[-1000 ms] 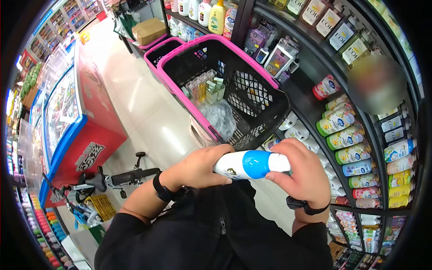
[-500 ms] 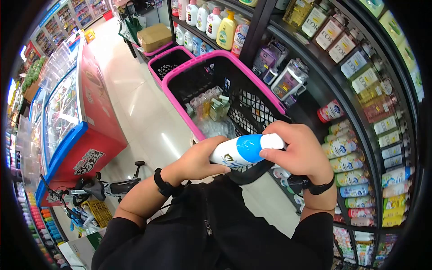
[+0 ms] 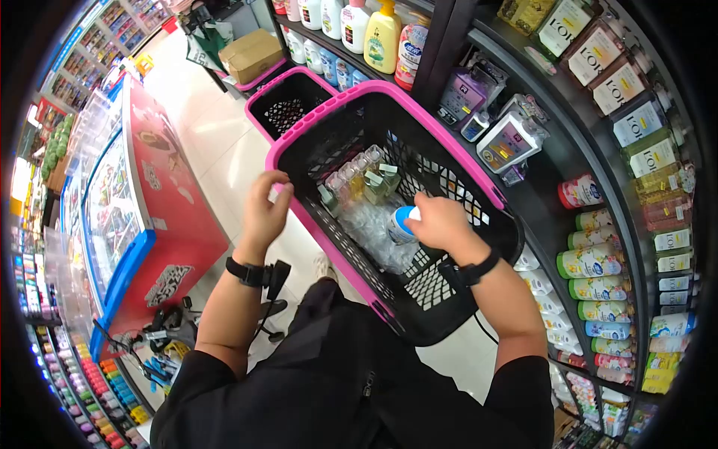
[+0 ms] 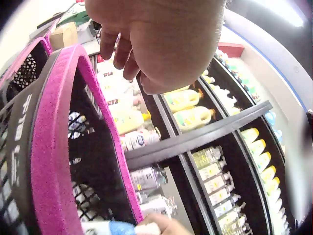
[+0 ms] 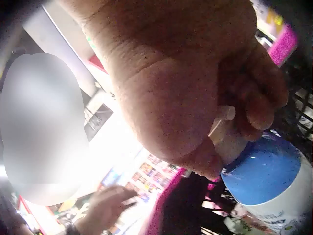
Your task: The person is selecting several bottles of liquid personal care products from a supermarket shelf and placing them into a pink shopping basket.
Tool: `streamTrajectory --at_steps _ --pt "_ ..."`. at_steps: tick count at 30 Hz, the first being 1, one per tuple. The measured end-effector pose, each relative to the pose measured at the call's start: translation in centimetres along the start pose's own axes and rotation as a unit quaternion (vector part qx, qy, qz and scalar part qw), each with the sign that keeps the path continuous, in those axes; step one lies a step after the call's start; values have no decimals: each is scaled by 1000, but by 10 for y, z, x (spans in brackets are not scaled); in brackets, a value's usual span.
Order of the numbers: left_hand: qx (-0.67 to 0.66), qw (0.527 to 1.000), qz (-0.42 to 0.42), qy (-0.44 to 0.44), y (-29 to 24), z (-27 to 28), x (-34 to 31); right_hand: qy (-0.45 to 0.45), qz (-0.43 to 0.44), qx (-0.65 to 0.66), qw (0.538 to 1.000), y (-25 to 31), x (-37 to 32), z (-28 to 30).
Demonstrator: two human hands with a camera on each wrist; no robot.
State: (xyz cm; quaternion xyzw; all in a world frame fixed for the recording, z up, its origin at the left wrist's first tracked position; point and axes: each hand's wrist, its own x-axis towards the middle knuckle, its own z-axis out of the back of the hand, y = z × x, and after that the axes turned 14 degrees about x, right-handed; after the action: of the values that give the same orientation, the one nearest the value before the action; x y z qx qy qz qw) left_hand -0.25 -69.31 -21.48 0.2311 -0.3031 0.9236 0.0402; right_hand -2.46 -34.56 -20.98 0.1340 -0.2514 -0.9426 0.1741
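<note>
My right hand [image 3: 445,223] grips a white-and-blue bottle [image 3: 402,227] by its white top, inside a black basket with a pink rim [image 3: 456,150]. The right wrist view shows the fingers curled round the top, above the bottle's blue shoulder [image 5: 264,171]. Beneath the bottle lies crumpled clear plastic [image 3: 372,228], beside several small bottles [image 3: 355,176] grouped in the basket. My left hand [image 3: 264,213] is raised at the basket's left side, near the pink rim, its fingers loosely bent and holding nothing.
A second, smaller basket [image 3: 263,120] adjoins the far end, with a cardboard box [image 3: 252,57] behind it. Shelves of bottles [image 3: 594,262] line the right side. A red freezer [image 3: 176,224] with a blue edge stands left, and part of a bicycle [image 3: 161,337] shows below it.
Both hands held the bottle in front of the body earlier. The left hand has let go and moved left; the right hand has carried the bottle forward and down into the basket.
</note>
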Motion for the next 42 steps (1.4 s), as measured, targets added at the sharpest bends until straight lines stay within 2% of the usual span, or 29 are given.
streamTrajectory --at_steps 1,3,7,9,12,16,20,32,35,37,38,40,41,42 --pt "2 1000 9 -1 19 -4 18 12 -9 -8 1000 -9 12 -21" --pt "114 993 -10 -23 40 -8 53 26 -62 8 998 -10 31 -51" --pt "137 986 -46 80 84 -32 94 36 -148 23 988 -15 70 -116" --pt "84 976 -10 201 90 -41 93 48 -165 16 985 -10 91 -133" --pt "28 977 32 207 92 -41 91 35 -146 1 989 -10 119 -162" --pt "-12 982 19 187 98 -43 90 42 -144 -4 989 -7 146 -188" --pt "-21 981 -6 194 100 -41 96 26 -132 -17 991 -13 162 -201" --pt "-38 976 3 212 99 -41 99 51 -209 -11 976 -22 176 -211" --pt "-37 979 -11 201 106 -47 93 15 -204 -19 979 -25 169 -217" --pt "-37 981 -37 187 111 -51 91 23 -228 12 973 -20 161 -211" --pt "-47 981 -23 187 110 -50 90 21 -245 26 969 -17 156 -206" --pt "-80 978 -6 195 113 -55 88 -59 -222 66 971 -24 140 -212" --pt "-105 974 1 202 119 -61 85 -90 -215 82 969 -15 129 -197" --pt "-124 970 -2 211 122 -64 84 -71 -232 115 963 -5 118 -171"
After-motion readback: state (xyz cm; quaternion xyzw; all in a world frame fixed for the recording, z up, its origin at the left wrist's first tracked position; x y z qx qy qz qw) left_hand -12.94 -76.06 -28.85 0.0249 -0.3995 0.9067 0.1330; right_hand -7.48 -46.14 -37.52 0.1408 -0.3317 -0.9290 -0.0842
